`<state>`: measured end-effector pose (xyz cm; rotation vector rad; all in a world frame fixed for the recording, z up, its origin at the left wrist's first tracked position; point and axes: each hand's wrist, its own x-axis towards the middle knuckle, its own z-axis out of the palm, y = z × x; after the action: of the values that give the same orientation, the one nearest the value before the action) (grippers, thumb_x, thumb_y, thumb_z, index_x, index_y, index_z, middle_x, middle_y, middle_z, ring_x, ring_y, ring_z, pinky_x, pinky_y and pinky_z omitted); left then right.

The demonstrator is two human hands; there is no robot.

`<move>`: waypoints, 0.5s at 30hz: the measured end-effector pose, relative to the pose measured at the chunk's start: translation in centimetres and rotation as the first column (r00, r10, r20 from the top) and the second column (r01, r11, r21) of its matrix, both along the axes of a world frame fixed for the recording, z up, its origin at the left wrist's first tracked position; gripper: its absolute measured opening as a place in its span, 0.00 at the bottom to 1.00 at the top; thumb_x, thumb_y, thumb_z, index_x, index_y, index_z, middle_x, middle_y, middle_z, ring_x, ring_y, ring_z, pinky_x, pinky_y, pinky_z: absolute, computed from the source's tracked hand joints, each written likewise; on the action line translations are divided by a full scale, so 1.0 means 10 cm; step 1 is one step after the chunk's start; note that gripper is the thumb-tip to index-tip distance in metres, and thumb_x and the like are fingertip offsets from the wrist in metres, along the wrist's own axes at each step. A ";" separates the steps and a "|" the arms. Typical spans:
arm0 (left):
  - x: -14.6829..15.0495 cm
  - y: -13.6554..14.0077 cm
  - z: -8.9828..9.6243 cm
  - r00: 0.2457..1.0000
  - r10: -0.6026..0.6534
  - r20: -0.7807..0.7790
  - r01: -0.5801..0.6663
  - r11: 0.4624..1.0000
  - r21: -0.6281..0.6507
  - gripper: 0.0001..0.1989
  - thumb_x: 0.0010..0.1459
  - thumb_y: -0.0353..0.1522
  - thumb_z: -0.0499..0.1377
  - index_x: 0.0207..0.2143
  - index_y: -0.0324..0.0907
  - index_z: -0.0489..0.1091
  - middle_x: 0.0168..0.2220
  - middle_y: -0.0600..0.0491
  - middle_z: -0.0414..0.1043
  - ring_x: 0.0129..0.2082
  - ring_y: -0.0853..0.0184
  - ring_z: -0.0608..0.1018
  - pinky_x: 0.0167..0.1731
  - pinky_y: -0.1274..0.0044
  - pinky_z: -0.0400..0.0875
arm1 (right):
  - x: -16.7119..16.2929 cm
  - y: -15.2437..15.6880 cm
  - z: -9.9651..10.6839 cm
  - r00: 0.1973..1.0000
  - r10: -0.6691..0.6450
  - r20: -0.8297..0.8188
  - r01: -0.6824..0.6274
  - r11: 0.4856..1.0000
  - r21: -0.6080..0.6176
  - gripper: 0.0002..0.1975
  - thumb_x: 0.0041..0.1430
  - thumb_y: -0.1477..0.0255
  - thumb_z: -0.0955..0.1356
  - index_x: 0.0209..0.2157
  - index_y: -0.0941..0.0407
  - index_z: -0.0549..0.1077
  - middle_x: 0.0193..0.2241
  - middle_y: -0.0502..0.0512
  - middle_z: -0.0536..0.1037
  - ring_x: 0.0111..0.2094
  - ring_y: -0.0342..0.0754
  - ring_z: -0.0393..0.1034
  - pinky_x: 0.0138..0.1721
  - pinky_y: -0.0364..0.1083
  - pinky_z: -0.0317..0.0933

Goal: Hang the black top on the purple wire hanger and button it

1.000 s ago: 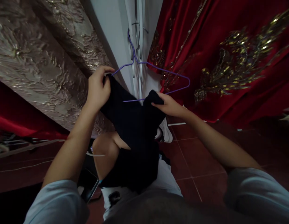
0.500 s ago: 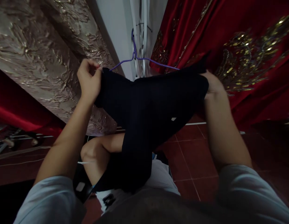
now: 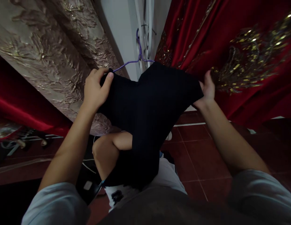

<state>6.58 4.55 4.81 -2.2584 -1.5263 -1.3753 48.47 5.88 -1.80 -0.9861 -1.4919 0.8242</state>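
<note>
A dark navy shirt (image 3: 145, 106) is spread in front of me on a purple wire hanger (image 3: 140, 56), its lower part draped over my lap. My left hand (image 3: 96, 86) is closed on the shirt's left shoulder, by the end of the hanger, with the thumb on top. At the right sleeve edge, my right hand (image 3: 207, 89) has its thumb raised and apart. Its other fingers are partly hidden behind the cloth, touching the sleeve. Fabric covers the right arm of the hanger.
The hanger's hook is by white metal bars (image 3: 145, 34). Beige embossed fabric (image 3: 53, 62) hangs at the left, and red cloth with gold sequins (image 3: 244, 62) at the right. Below is a red tiled floor (image 3: 197, 159). My bare knee (image 3: 105, 150) and white shorts (image 3: 169, 175) show beneath the shirt.
My right hand has come out from the right sleeve and moved inward, its thumb now lifted. The shirt's right shoulder has risen over the hanger's arm. My left hand shifted slightly right.
</note>
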 end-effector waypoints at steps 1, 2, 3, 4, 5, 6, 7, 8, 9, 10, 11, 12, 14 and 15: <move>0.02 0.03 0.01 1.000 0.018 -0.006 -0.018 1.000 0.016 0.18 0.68 0.49 0.60 0.41 0.42 0.73 0.39 0.49 0.72 0.45 0.58 0.75 0.52 0.64 0.68 | 0.05 -0.07 0.13 0.998 0.057 0.028 -0.056 0.998 -0.034 0.50 0.72 0.52 0.36 0.54 0.65 0.77 0.48 0.69 0.81 0.52 0.52 0.74 0.53 0.58 0.64; 0.05 0.06 0.01 1.000 0.024 0.002 -0.024 0.999 0.034 0.17 0.67 0.47 0.62 0.38 0.43 0.72 0.38 0.49 0.71 0.44 0.58 0.75 0.51 0.65 0.68 | 0.07 -0.13 0.28 0.995 0.084 0.061 -0.082 0.996 -0.048 0.53 0.70 0.53 0.32 0.58 0.66 0.74 0.51 0.70 0.80 0.52 0.53 0.74 0.52 0.60 0.63; 0.07 0.10 0.01 1.000 0.016 0.018 -0.017 0.999 0.047 0.16 0.65 0.45 0.65 0.36 0.43 0.71 0.36 0.50 0.71 0.43 0.57 0.76 0.50 0.66 0.69 | 0.07 -0.20 0.44 0.993 0.073 0.093 -0.070 0.997 -0.035 0.55 0.68 0.54 0.30 0.61 0.66 0.72 0.53 0.69 0.79 0.52 0.54 0.74 0.51 0.61 0.62; 0.10 0.14 0.01 0.999 0.001 0.037 -0.003 0.998 0.055 0.15 0.64 0.43 0.66 0.34 0.43 0.69 0.34 0.50 0.71 0.43 0.57 0.76 0.49 0.68 0.69 | 0.03 -0.25 0.60 0.992 0.032 0.120 -0.032 0.999 -0.001 0.56 0.67 0.51 0.30 0.62 0.65 0.71 0.53 0.68 0.78 0.52 0.54 0.74 0.50 0.62 0.62; 0.12 0.18 0.01 0.999 -0.012 0.050 0.009 0.998 0.059 0.14 0.63 0.40 0.67 0.32 0.43 0.68 0.32 0.51 0.71 0.42 0.58 0.76 0.48 0.69 0.70 | -0.03 -0.29 0.75 0.991 -0.019 0.135 0.013 0.999 0.043 0.56 0.67 0.47 0.32 0.62 0.63 0.72 0.53 0.67 0.79 0.52 0.55 0.74 0.50 0.61 0.63; 0.15 0.23 0.01 0.998 -0.018 0.057 0.015 0.998 0.058 0.13 0.62 0.38 0.67 0.31 0.42 0.68 0.31 0.52 0.70 0.40 0.58 0.76 0.46 0.70 0.70 | -0.11 -0.31 0.88 0.990 -0.057 0.130 0.047 0.995 0.084 0.54 0.67 0.43 0.35 0.63 0.61 0.72 0.52 0.66 0.79 0.52 0.55 0.74 0.49 0.60 0.64; 0.17 0.27 0.02 0.998 -0.021 0.059 0.018 0.999 0.051 0.12 0.62 0.36 0.67 0.31 0.42 0.68 0.30 0.53 0.70 0.38 0.59 0.76 0.45 0.71 0.70 | -0.22 -0.33 0.98 0.993 -0.069 0.093 0.058 0.991 0.119 0.53 0.67 0.40 0.39 0.64 0.58 0.71 0.52 0.65 0.79 0.52 0.56 0.74 0.48 0.58 0.66; 0.19 0.31 0.02 0.998 -0.022 0.060 0.020 0.999 0.042 0.10 0.62 0.34 0.67 0.31 0.42 0.69 0.30 0.53 0.70 0.37 0.61 0.76 0.45 0.72 0.70 | -0.33 -0.34 1.05 0.998 -0.045 0.031 0.040 0.989 0.143 0.50 0.67 0.40 0.41 0.66 0.56 0.69 0.52 0.64 0.79 0.51 0.56 0.74 0.47 0.57 0.68; 0.21 0.35 0.01 0.998 -0.024 0.061 0.022 0.999 0.039 0.07 0.62 0.32 0.66 0.32 0.41 0.70 0.30 0.54 0.71 0.36 0.62 0.76 0.45 0.72 0.70 | -0.43 -0.34 1.08 0.999 0.020 -0.041 -0.014 0.988 0.154 0.47 0.69 0.41 0.42 0.68 0.54 0.67 0.53 0.62 0.78 0.50 0.56 0.74 0.46 0.56 0.69; 0.22 0.38 0.01 0.998 -0.030 0.059 0.028 0.999 0.042 0.04 0.63 0.30 0.64 0.34 0.40 0.71 0.31 0.54 0.73 0.36 0.63 0.76 0.45 0.73 0.69 | -0.53 -0.35 1.08 0.987 0.106 -0.122 -0.086 0.984 0.157 0.45 0.70 0.44 0.41 0.68 0.52 0.67 0.53 0.61 0.78 0.49 0.55 0.75 0.44 0.55 0.70; 0.22 0.40 -0.01 0.998 -0.042 0.055 0.040 0.998 0.048 0.01 0.64 0.28 0.62 0.37 0.40 0.72 0.33 0.54 0.74 0.38 0.64 0.77 0.46 0.74 0.69 | -0.62 -0.36 1.04 0.958 0.211 -0.192 -0.186 0.973 0.140 0.44 0.70 0.45 0.42 0.68 0.52 0.68 0.53 0.60 0.78 0.48 0.55 0.76 0.44 0.55 0.71; 0.22 0.42 -0.03 0.997 -0.056 0.059 0.053 0.997 0.055 0.02 0.64 0.26 0.60 0.38 0.38 0.73 0.35 0.55 0.75 0.39 0.65 0.77 0.47 0.74 0.69 | -0.68 -0.38 0.97 0.916 0.324 -0.236 -0.308 0.946 0.102 0.43 0.70 0.45 0.44 0.65 0.52 0.71 0.52 0.59 0.79 0.47 0.54 0.76 0.46 0.55 0.72; 0.22 0.42 -0.08 0.989 -0.108 0.100 0.103 0.993 0.049 0.07 0.65 0.23 0.57 0.40 0.36 0.74 0.38 0.55 0.76 0.42 0.67 0.77 0.47 0.75 0.69 | -0.74 -0.42 0.76 0.826 0.528 -0.198 -0.541 0.841 -0.018 0.39 0.68 0.41 0.54 0.55 0.55 0.79 0.46 0.59 0.82 0.45 0.54 0.78 0.49 0.55 0.72; 0.22 0.40 -0.11 0.980 -0.157 0.124 0.155 0.988 0.022 0.07 0.66 0.23 0.56 0.41 0.35 0.74 0.38 0.55 0.76 0.42 0.68 0.77 0.47 0.75 0.69 | -0.75 -0.43 0.63 0.796 0.594 -0.114 -0.604 0.793 -0.085 0.36 0.66 0.41 0.60 0.51 0.56 0.81 0.43 0.59 0.83 0.44 0.54 0.78 0.51 0.55 0.72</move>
<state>8.75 8.55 3.72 -2.3700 -1.3949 -1.5916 41.00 1.57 4.51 -0.5356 -1.7243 1.4050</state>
